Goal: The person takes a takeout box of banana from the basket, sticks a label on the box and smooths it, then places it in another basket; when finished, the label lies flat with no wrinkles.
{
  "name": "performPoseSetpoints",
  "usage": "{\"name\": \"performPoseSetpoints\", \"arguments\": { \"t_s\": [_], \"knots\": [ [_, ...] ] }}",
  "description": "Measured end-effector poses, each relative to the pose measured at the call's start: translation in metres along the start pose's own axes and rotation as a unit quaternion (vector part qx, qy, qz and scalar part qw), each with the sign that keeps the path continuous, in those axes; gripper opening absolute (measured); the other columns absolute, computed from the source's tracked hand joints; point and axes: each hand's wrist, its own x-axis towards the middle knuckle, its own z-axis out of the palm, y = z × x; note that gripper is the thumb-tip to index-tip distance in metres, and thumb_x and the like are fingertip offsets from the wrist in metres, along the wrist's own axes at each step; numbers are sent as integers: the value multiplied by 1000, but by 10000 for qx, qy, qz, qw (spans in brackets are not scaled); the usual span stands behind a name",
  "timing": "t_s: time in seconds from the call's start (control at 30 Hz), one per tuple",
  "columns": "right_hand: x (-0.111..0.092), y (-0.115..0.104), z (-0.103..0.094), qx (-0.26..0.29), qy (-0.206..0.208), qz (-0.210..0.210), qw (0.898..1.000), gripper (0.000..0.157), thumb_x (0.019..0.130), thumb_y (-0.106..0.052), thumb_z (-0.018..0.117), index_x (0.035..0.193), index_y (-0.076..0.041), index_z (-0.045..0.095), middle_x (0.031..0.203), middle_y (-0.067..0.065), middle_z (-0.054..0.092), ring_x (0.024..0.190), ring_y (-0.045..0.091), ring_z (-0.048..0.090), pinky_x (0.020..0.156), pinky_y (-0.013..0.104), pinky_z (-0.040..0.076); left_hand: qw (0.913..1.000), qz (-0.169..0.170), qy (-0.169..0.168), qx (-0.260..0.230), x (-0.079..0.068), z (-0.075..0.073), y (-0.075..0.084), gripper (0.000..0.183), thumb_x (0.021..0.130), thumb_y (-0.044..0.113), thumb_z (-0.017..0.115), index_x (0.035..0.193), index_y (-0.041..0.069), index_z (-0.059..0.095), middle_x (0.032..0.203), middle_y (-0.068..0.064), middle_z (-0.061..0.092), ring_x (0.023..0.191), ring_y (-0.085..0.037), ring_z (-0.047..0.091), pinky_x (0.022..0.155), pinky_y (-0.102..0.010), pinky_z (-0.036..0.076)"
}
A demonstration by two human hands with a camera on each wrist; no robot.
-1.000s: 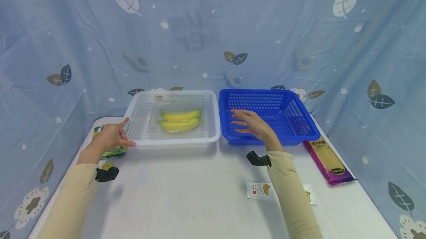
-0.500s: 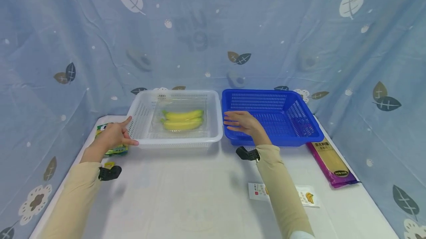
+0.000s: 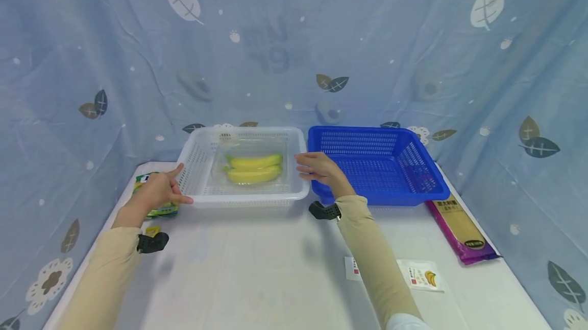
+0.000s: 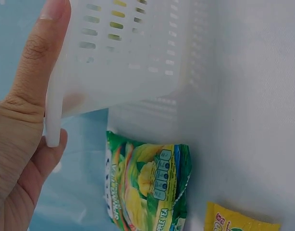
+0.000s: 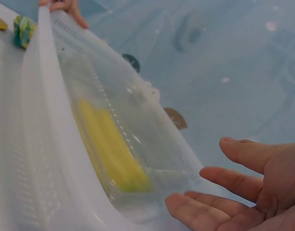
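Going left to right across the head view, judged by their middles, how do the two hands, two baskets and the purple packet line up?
Left hand, white basket, right hand, blue basket, purple packet.

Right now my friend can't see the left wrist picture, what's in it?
A left hand grips the rim of a white slotted basket. On the white table lie a green-and-yellow tea packet and a small yellow packet, both cut off below.

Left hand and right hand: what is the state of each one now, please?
Left hand: holding the white basket at its left end.
Right hand: open, holding nothing.
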Motion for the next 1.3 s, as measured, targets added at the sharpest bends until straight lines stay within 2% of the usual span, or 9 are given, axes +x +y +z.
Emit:
{"name": "performPoseSetpoints", "arguments": {
  "t_s": [0.17,0.27,0.4,0.5,0.57,0.67,0.77,1.07,1.3],
  "knots": [
    [13,3,15,-480,148,109,9987,56,99,-18,54,147,0,33,152,19,31,138,35,32,111,41,32,9998,190,53,-1,3,3,0,59,70,35,85,107,-2,58,70,-5,63,51,-15,39,73,-36,42],
    [21,10,26,-824,159,-54,9965,62,97,-22,57,149,-2,29,155,19,25,141,36,24,114,45,25,9997,228,87,42,2,4,-2,51,67,40,85,90,-1,64,102,-18,65,51,-15,38,72,-36,42],
    [30,23,41,-984,404,-369,9936,74,93,-25,63,151,-2,22,157,20,18,142,37,17,115,50,19,9998,198,61,79,1,4,-4,73,66,40,86,116,-7,61,97,-17,67,52,-15,40,67,-33,42],
    [36,33,48,-984,651,-524,9916,81,91,-27,66,152,-4,18,158,17,16,144,35,14,115,50,17,9997,206,87,26,3,5,-4,81,68,35,86,129,-6,51,74,-7,63,51,-15,41,61,-31,41],
    [38,37,52,-1018,770,-611,9899,85,90,-27,68,153,-7,16,159,15,14,144,33,12,116,49,15,9997,229,121,-18,4,5,-4,63,69,34,86,113,-3,59,79,-8,63,50,-15,40,59,-29,40],
    [41,41,56,-1137,898,-724,9868,91,87,-27,71,155,-12,12,159,14,9,145,33,6,116,50,12,9996,235,137,-9,3,5,-3,42,68,33,86,87,2,66,119,-17,61,49,-15,37,58,-28,40],
    [44,42,59,-1256,1007,-842,9834,99,83,-24,76,155,-17,9,160,16,3,145,34,-1,115,53,7,9995,262,158,48,1,3,-3,33,68,33,86,67,8,64,149,-22,32,48,-14,35,57,-27,41],
    [55,42,60,-1958,911,-847,9727,108,72,-15,84,154,-20,15,158,17,-8,144,36,-3,113,56,5,9998,170,124,-50,-1,3,-1,34,67,33,87,61,9,62,153,-21,21,50,-14,35,59,-27,41],
    [61,41,59,-2041,1138,-1010,9670,101,67,-10,86,150,-14,29,160,11,6,145,31,6,116,44,8,9997,123,209,-29,0,3,-1,38,65,38,86,62,9,62,154,-19,21,55,-16,36,67,-32,41]
  ]
}}
